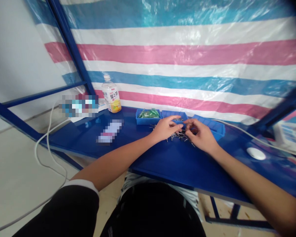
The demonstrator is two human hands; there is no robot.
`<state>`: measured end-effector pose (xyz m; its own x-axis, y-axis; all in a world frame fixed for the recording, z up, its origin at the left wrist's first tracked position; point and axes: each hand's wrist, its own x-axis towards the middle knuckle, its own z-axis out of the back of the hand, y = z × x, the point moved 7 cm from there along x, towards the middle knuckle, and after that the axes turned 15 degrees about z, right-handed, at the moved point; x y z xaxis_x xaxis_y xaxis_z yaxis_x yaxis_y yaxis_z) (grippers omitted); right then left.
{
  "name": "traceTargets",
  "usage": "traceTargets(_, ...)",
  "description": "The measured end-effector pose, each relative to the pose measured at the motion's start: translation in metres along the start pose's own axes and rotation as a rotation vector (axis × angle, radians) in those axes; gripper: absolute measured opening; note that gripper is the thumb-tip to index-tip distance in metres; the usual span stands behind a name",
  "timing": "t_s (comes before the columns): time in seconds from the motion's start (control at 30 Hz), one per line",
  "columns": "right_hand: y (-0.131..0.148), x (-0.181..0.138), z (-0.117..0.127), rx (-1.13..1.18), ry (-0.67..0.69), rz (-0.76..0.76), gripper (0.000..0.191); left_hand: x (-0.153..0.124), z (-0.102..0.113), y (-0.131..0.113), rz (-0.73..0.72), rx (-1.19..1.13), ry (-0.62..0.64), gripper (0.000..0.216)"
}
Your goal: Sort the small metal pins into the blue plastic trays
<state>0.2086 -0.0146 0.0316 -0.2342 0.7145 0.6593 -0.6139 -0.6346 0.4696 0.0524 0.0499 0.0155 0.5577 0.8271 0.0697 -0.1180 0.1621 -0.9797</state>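
A loose heap of thin metal pins (178, 135), perhaps rivets, lies on the blue table. Over its left side, my left hand (165, 128) has its fingers bent and its thumb drawn toward them; what they hold is too small to make out. My right hand (199, 134) faces it from the other side, with thumb and forefinger curled together above the pins. Whatever sits in that pinch is hidden. Right behind the hands stands a blue bin (171, 114), partly covered by my left hand, with some metal pieces showing at its front.
To the left, another blue bin (148, 122) holds green pieces. A third blue bin (215, 128) is behind my right hand. A drink bottle (111, 95) stands at the back left. A white oval object (256, 153) and a cable (246, 131) lie right. Blue frame posts (71, 46) rise beside the table.
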Motion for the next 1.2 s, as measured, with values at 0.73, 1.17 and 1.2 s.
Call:
traceTargets(0.73, -0.006, -0.002, -0.003, 0.069, 0.004, -0.034, 0.026, 0.004, 0.008, 0.007, 0.031, 0.071, -0.081, 0.077)
traceTargets(1.17, -0.01, -0.003, 0.0, 0.029, 0.018, -0.071, 0.034, 0.007, 0.007, 0.006, -0.049, -0.001, -0.046, 0.064)
traceTargets(1.2, -0.012, -0.004, 0.001, 0.037, 0.014, -0.086, 0.035, 0.007, 0.007, 0.005, -0.06, -0.005, -0.045, 0.061)
